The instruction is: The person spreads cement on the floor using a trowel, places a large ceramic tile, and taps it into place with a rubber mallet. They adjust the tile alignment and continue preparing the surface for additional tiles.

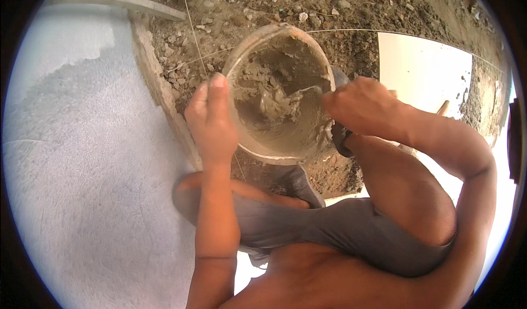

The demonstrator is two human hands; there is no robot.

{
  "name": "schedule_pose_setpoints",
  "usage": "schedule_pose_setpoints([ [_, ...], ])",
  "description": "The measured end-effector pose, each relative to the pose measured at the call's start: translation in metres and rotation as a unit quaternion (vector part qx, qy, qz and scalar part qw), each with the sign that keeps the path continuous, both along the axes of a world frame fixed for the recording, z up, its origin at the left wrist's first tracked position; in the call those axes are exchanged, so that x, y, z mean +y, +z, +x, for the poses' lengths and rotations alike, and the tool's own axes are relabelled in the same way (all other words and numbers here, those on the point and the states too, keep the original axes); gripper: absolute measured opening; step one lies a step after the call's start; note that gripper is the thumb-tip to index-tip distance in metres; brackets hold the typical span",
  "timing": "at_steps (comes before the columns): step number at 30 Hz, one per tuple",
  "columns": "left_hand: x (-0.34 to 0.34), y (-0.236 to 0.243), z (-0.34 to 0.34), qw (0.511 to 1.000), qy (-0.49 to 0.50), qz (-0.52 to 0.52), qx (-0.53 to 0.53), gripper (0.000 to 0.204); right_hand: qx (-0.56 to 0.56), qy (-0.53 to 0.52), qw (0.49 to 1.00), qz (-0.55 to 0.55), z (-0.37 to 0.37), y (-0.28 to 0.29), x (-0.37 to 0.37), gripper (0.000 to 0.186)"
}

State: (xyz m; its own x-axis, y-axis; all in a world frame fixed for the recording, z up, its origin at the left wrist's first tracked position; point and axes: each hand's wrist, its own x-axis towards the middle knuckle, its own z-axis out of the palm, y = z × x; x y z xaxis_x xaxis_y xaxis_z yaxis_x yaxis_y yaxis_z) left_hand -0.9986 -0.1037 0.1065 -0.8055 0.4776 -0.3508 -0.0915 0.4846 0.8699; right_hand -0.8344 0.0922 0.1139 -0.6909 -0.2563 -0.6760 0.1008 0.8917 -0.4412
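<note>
Our left hand [211,119] gripped near rim of mortar bucket [250,56], which sat tilted on rubble ground [329,29] ahead of knees. Our right hand [359,103] closed on trowel [310,91], blade pointing left into wet mortar [274,100]. Right hand nearer mortar.

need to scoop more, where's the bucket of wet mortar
In the head view, the bucket sits top centre on the rubble, between the left hand on its rim and the right hand.

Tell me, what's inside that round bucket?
The bucket holds wet grey-brown mortar, with a tool's metal blade stuck in it. The right hand covers the handle; the mortar hides the bucket's bottom.
</note>
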Motion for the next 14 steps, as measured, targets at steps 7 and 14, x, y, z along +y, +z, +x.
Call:
schedule_pose_setpoints([
  [7,0.011,0.009,0.006,0.999,-0.02,-0.024,-0.011,0.036,0.249,0.022,0.926,0.283,-0.023,0.002,-0.033,0.027],
  [14,0.001,0.007,0.013,0.999,-0.033,0.012,-0.022,0.03,-0.036,-0.028,0.991,0.125,-0.049,-0.024,-0.032,0.031],
])
